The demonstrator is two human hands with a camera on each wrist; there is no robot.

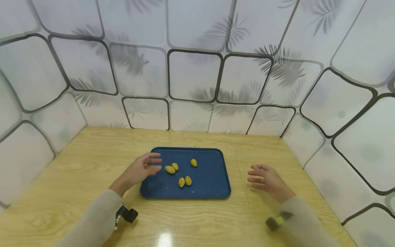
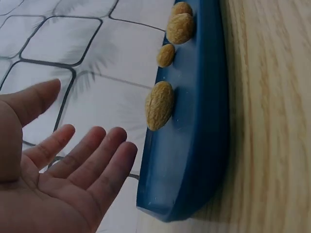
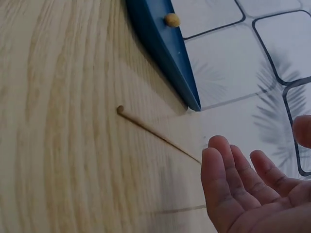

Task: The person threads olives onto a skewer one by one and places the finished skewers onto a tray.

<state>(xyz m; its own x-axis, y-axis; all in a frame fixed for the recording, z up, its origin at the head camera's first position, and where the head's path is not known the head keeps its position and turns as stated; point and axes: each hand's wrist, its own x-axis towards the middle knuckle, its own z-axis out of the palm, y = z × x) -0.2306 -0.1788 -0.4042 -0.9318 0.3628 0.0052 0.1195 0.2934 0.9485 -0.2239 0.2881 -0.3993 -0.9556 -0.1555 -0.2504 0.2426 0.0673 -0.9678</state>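
Several yellowish-brown, wrinkled oval pieces (image 1: 170, 169), like preserved olives or nuts, lie on a dark blue rectangular tray (image 1: 213, 181). My left hand (image 1: 137, 171) hovers by the tray's left edge, fingers extended and thumb apart, holding nothing. In the left wrist view, its fingertips are beside the tray wall (image 2: 194, 145), near a larger oval piece (image 2: 160, 106). To the right of the tray lies a thin wooden skewer (image 1: 242, 175). My right hand (image 1: 268, 180) hangs just right of it, fingers loosely extended. One end of the skewer (image 3: 155, 133) is hidden behind the fingertips in the right wrist view.
A light wood-grain table (image 1: 197, 219) carries the tray and skewer. Patterned white panels (image 1: 191, 75) close it in at the back and both sides. Small camera mounts (image 1: 128, 214) sit on both wrists.
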